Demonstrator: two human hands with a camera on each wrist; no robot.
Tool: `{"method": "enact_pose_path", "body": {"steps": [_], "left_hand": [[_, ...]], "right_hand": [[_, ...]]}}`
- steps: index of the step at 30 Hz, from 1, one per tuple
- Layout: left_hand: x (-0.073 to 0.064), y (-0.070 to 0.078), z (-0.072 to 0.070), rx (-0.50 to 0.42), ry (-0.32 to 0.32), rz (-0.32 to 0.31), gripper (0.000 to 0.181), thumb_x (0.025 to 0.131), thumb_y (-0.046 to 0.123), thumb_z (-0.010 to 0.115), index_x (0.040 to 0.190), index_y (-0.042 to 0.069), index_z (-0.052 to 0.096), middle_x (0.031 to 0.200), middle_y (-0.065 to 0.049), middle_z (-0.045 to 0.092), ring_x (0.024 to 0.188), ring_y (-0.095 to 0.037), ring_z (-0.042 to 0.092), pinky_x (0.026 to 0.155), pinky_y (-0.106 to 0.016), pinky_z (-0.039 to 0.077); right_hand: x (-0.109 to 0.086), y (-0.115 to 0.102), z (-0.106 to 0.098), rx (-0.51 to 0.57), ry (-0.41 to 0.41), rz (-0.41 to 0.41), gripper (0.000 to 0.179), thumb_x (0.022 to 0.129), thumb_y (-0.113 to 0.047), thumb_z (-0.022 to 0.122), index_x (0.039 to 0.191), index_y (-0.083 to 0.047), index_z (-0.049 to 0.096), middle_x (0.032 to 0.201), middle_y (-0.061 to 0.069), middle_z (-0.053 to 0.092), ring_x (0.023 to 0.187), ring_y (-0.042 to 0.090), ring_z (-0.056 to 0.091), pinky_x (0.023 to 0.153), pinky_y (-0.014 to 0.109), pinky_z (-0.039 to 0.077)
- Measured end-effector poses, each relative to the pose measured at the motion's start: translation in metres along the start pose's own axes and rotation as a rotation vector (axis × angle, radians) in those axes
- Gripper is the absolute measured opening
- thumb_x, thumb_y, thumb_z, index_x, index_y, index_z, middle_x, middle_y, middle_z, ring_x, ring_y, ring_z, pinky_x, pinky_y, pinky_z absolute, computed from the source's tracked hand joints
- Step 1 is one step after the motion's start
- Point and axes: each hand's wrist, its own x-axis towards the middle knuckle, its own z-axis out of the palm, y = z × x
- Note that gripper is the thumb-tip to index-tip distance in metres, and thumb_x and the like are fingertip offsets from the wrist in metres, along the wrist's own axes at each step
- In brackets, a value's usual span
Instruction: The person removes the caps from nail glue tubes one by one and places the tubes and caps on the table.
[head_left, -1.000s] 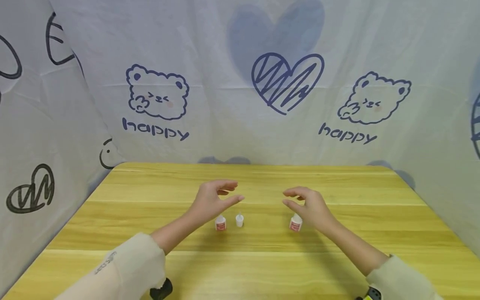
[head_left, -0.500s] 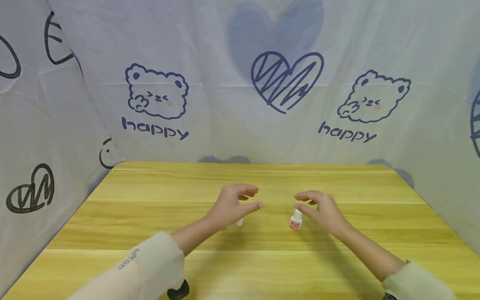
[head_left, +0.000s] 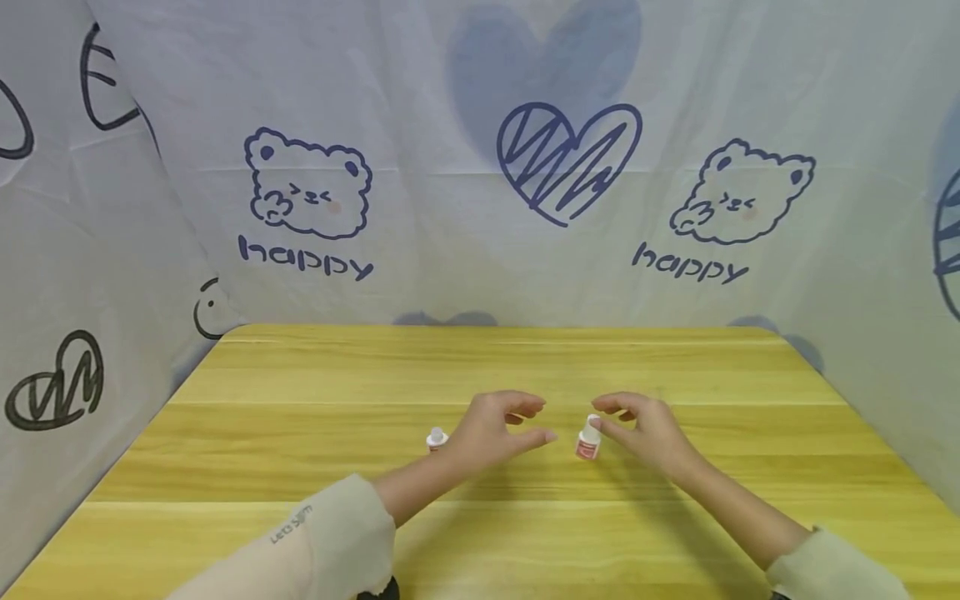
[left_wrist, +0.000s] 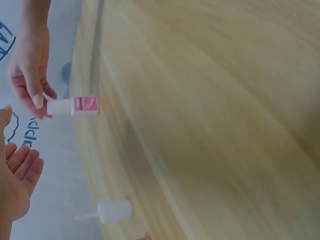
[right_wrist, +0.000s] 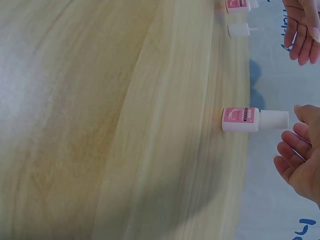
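Note:
A small white bottle with a pink label and a tall white cap [right_wrist: 242, 120] stands upright on the table. My right hand [head_left: 652, 433] is beside its top, fingers loosely curved, thumb tip close to the cap. My left hand [head_left: 495, 429] hovers to the left of this bottle, thumb and fingers apart and holding nothing. Behind the left wrist stands a second pink-labelled bottle [head_left: 437, 440] without a tall cap, its lower part hidden. Between the bottles, a loose white cap [left_wrist: 116, 211] stands with its thin stem pointing up; the left hand hides it in the head view.
The wooden table [head_left: 300, 375] has its far edge against a pale cloth backdrop [head_left: 435, 250] printed with bears and hearts. Another cloth panel [head_left: 90, 250] hangs along the left side.
My left hand has moved right, past the second bottle and the loose cap, toward the capped bottle. My right hand has shifted slightly right and lower, still by the capped bottle.

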Motion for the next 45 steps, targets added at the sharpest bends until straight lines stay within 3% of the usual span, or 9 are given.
{"method": "enact_pose_path", "body": {"steps": [9, 19, 34, 38, 45], "left_hand": [[-0.002, -0.005, 0.020, -0.007, -0.035, -0.027, 0.040, 0.083, 0.024, 0.071, 0.114, -0.001, 0.063, 0.116, -0.014, 0.065, 0.104, -0.025, 0.063, 0.085, -0.025, 0.053], [-0.002, -0.015, 0.037, -0.030, -0.065, -0.068, 0.043, 0.082, 0.021, 0.072, 0.114, -0.005, 0.061, 0.116, -0.016, 0.064, 0.103, -0.027, 0.063, 0.085, -0.027, 0.053], [0.006, -0.026, 0.057, -0.042, -0.065, -0.097, 0.043, 0.082, 0.023, 0.072, 0.113, -0.006, 0.062, 0.116, -0.017, 0.064, 0.104, -0.026, 0.064, 0.084, -0.023, 0.053], [0.009, -0.031, 0.062, -0.072, -0.048, -0.102, 0.044, 0.081, 0.025, 0.073, 0.111, -0.006, 0.063, 0.115, -0.018, 0.065, 0.103, -0.027, 0.065, 0.083, -0.022, 0.053], [0.018, -0.036, 0.069, -0.048, -0.022, -0.092, 0.039, 0.079, 0.020, 0.074, 0.107, -0.005, 0.066, 0.108, -0.016, 0.068, 0.099, -0.026, 0.066, 0.081, -0.022, 0.054]], "right_hand": [[-0.002, 0.005, 0.003, 0.043, -0.016, 0.020, 0.024, 0.085, -0.010, 0.067, 0.103, 0.005, 0.065, 0.101, 0.017, 0.069, 0.092, 0.029, 0.064, 0.077, 0.039, 0.054], [-0.004, 0.012, 0.008, 0.060, 0.023, -0.004, 0.021, 0.084, -0.010, 0.068, 0.099, 0.003, 0.067, 0.096, 0.015, 0.070, 0.085, 0.026, 0.066, 0.073, 0.032, 0.056], [-0.004, 0.010, 0.013, 0.095, -0.003, 0.038, 0.016, 0.084, -0.010, 0.068, 0.096, 0.001, 0.069, 0.095, 0.015, 0.071, 0.080, 0.022, 0.065, 0.068, 0.025, 0.054], [-0.004, 0.010, 0.012, 0.102, -0.010, 0.039, 0.017, 0.085, -0.012, 0.067, 0.096, 0.001, 0.069, 0.095, 0.015, 0.070, 0.081, 0.022, 0.065, 0.068, 0.027, 0.055], [-0.004, 0.010, 0.010, 0.107, -0.006, 0.035, 0.020, 0.085, -0.013, 0.066, 0.098, 0.003, 0.069, 0.095, 0.016, 0.071, 0.081, 0.023, 0.066, 0.069, 0.030, 0.056]]}}
